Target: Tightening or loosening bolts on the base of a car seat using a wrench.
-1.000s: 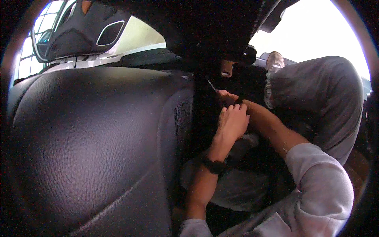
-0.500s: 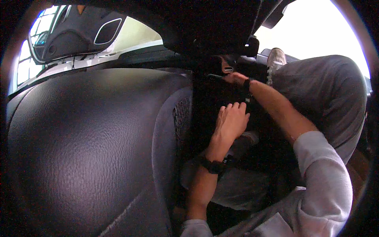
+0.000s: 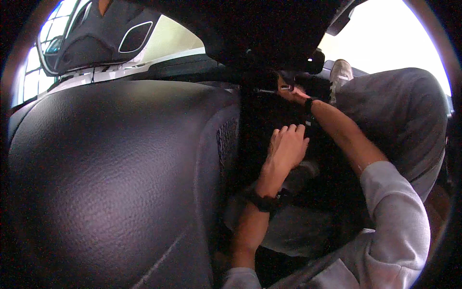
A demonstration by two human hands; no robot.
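Note:
My right hand (image 3: 297,93) reaches into the dark space under the dashboard, its fingers closed round the end of a slim tool with a metal shaft (image 3: 265,90). The shaft points left, and its tip is lost in the dark. A small rectangular piece with a bright rim (image 3: 287,88) shows right at the fingers. Closer to me, my left hand (image 3: 288,147) is back-up with its fingers bent over something dark that I cannot make out. A black band (image 3: 263,202) is round the left wrist and another (image 3: 308,103) round the right one.
A black leather seat (image 3: 110,168) fills the left side. Behind it an open car door (image 3: 91,43) shows. The dark dashboard underside (image 3: 260,33) hangs over the hands. My raised leg (image 3: 394,106) and shoe (image 3: 341,72) are at the right, beside a bright opening.
The view has shifted slightly. My right hand has turned a little and moved in closer to the bright-rimmed piece, with the tool still in it. The left hand stays in much the same place.

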